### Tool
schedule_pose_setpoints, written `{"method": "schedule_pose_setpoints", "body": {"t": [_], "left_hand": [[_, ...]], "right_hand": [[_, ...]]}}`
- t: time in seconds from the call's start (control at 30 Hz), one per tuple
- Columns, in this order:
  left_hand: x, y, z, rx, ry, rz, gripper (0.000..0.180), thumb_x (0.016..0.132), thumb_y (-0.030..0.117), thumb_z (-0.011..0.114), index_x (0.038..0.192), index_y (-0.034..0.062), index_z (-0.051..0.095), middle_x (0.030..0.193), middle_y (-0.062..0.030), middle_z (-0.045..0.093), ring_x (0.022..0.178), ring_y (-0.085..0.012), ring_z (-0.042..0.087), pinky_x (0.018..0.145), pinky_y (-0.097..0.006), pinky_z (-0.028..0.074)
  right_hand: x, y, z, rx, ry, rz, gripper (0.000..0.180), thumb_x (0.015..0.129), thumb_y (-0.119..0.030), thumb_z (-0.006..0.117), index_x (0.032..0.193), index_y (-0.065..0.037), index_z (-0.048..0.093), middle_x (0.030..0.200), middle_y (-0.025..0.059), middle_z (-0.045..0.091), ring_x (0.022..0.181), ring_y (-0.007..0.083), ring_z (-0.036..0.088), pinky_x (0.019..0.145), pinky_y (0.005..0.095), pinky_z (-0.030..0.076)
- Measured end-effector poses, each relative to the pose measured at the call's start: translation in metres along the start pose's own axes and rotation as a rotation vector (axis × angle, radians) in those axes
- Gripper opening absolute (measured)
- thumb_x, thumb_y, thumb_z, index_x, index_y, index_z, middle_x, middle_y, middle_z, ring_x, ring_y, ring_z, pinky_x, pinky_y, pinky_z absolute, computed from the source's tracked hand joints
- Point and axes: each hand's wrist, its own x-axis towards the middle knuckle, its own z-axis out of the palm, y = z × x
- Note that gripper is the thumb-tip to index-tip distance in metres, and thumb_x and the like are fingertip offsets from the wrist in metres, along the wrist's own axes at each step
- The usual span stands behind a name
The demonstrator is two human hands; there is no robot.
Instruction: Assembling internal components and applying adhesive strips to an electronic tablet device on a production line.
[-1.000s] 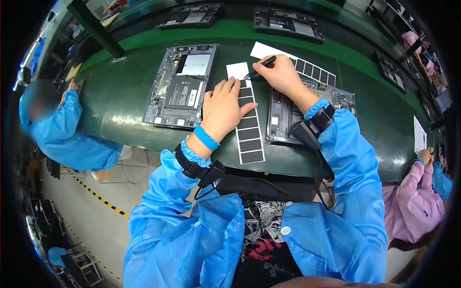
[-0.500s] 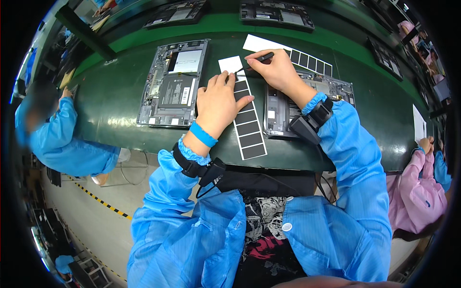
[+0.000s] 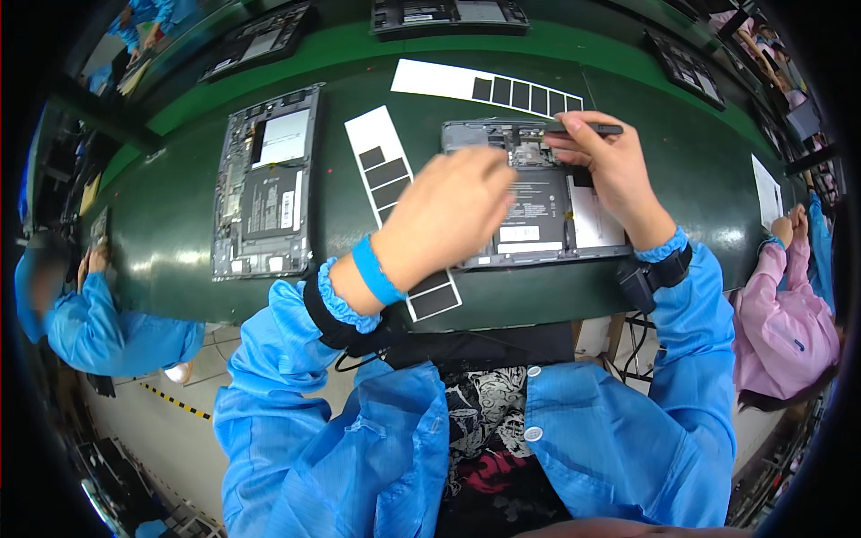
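My left hand (image 3: 453,202), smeared by motion, hovers over the left part of an open laptop base (image 3: 538,251). Its fingertips are too blurred to show whether they hold anything. Pinched in my right hand (image 3: 610,166) is a slim black tool (image 3: 596,129), lying roughly level above the same base's circuit board. Below the hands the base shows a black battery (image 3: 536,202) and a silvery panel (image 3: 595,215). Partly under my left forearm lies a white strip of black rectangular stickers (image 3: 387,172); its top row has only one small black piece on the left.
A second sticker strip (image 3: 435,79) lies behind the base. Another open laptop base (image 3: 269,179) rests on the green table (image 3: 170,224) at left. More bases (image 3: 448,16) stand along the far side. People in blue (image 3: 126,318) and pink (image 3: 780,332) sit on either side.
My left hand has left the sticker strip and moved right over the laptop base. My right hand, with the black tool, has moved right too. The view has shifted.
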Motion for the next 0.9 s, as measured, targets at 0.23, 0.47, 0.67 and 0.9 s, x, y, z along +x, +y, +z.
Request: {"method": "schedule_pose_setpoints", "body": {"t": [0.23,0.47,0.67,0.9], "left_hand": [[-0.007,0.002,0.020,-0.001,-0.031,0.094,0.035,0.081,0.014,0.063,0.113,0.0020,0.059,0.124,-0.0125,0.055,0.115,-0.0289,0.052,0.092,-0.039,0.043],[-0.006,0.002,0.023,-0.001,-0.038,0.071,0.035,0.080,0.013,0.064,0.113,0.0023,0.060,0.123,-0.0126,0.055,0.115,-0.0282,0.052,0.091,-0.039,0.043],[-0.007,0.003,0.021,0.009,-0.040,0.072,0.036,0.079,0.013,0.064,0.113,0.0022,0.059,0.124,-0.0117,0.055,0.116,-0.0274,0.052,0.090,-0.038,0.043],[-0.003,0.014,0.022,0.019,-0.027,-0.051,0.045,0.077,0.022,0.066,0.118,0.0060,0.055,0.132,-0.0219,0.044,0.117,-0.0354,0.045,0.093,-0.043,0.039]], "right_hand": [[0.003,0.002,0.002,0.074,-0.049,0.077,0.027,0.090,-0.015,0.061,0.105,0.009,0.061,0.093,0.0178,0.066,0.086,0.0225,0.068,0.077,0.0275,0.056],[0.005,0.003,0.006,0.011,-0.033,0.066,0.027,0.090,-0.013,0.061,0.104,0.009,0.061,0.093,0.0177,0.066,0.088,0.0234,0.068,0.079,0.0292,0.056],[0.005,0.005,0.007,0.008,-0.024,0.056,0.026,0.091,-0.012,0.060,0.104,0.010,0.061,0.094,0.0176,0.066,0.088,0.0232,0.067,0.080,0.0290,0.055],[0.005,0.007,0.008,0.010,-0.050,0.052,0.025,0.091,-0.012,0.061,0.104,0.009,0.061,0.094,0.0160,0.066,0.088,0.0223,0.067,0.080,0.0283,0.056]]}}
